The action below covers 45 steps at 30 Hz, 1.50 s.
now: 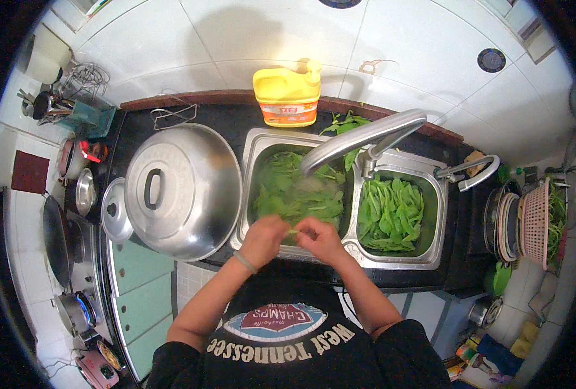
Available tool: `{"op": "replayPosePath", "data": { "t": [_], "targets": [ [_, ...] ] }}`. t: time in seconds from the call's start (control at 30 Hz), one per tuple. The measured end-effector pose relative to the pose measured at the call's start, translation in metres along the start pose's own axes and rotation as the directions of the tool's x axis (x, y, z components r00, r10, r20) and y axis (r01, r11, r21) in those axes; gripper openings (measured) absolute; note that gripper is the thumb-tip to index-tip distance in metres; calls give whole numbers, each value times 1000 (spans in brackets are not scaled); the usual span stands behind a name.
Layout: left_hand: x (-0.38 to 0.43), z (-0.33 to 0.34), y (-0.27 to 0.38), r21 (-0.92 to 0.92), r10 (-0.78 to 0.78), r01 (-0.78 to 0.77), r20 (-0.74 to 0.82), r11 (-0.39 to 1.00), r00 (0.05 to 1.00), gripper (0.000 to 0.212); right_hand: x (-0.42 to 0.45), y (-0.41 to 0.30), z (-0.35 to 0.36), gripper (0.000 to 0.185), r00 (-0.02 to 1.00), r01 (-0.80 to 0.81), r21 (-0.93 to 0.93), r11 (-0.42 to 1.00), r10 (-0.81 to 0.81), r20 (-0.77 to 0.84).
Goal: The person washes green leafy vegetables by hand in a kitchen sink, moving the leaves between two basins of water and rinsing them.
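Over the front edge of the left sink basin [247, 194], my left hand [267, 233] and my right hand [318, 237] meet with a small pale green stem piece [292, 232] pinched between their fingertips. Below and beyond them, leafy greens [280, 187] lie in water in that basin. More leafy greens [390, 211] are heaped in the right sink basin [431, 223]. A steel faucet [366, 138] arches over the left basin. A few loose leaves [347, 124] rest behind the sink.
A large domed steel lid [200, 194] and a smaller lid [117, 209] lie left of the sink. Behind stands a yellow jug with a pump [286, 95]. At far left, a pot [69, 313] sits over a lit blue burner flame. Stacked plates and a pink basket [533, 223] stand at right.
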<state>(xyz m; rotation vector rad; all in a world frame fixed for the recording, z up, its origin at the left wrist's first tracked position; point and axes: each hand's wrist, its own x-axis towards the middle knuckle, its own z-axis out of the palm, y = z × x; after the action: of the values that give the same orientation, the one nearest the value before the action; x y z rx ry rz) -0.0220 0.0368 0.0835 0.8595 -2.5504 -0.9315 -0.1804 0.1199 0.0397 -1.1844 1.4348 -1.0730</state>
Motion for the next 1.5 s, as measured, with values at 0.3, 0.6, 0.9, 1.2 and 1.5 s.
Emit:
{"op": "replayPosePath", "data": {
  "t": [0.3, 0.6, 0.9, 1.2, 1.5],
  "targets": [
    [4, -8, -12, -363, -30, 40, 33, 931, 999, 13, 13, -5, -18, 11, 926, -355, 842, 408, 27, 377],
    [-9, -9, -39, -787, -458, 289, 10, 544, 889, 14, 109, 58, -86, 38, 937, -97, 477, 874, 241, -252],
    [-34, -6, -56, -857, -610, 248, -93, 451, 787, 9, 47, 151, 0, 45, 933, -258, -673, 693, 359, 13],
    [-36, -15, -49, -910, -694, 302, 23, 284, 720, 13, 29, 64, -43, 52, 898, -439, 558, 704, 347, 270],
    [-3, 11, -11, -603, -420, 344, 18, 719, 908, 16, 15, 33, -40, 48, 941, -332, 726, 603, 261, 214]
  ]
}}
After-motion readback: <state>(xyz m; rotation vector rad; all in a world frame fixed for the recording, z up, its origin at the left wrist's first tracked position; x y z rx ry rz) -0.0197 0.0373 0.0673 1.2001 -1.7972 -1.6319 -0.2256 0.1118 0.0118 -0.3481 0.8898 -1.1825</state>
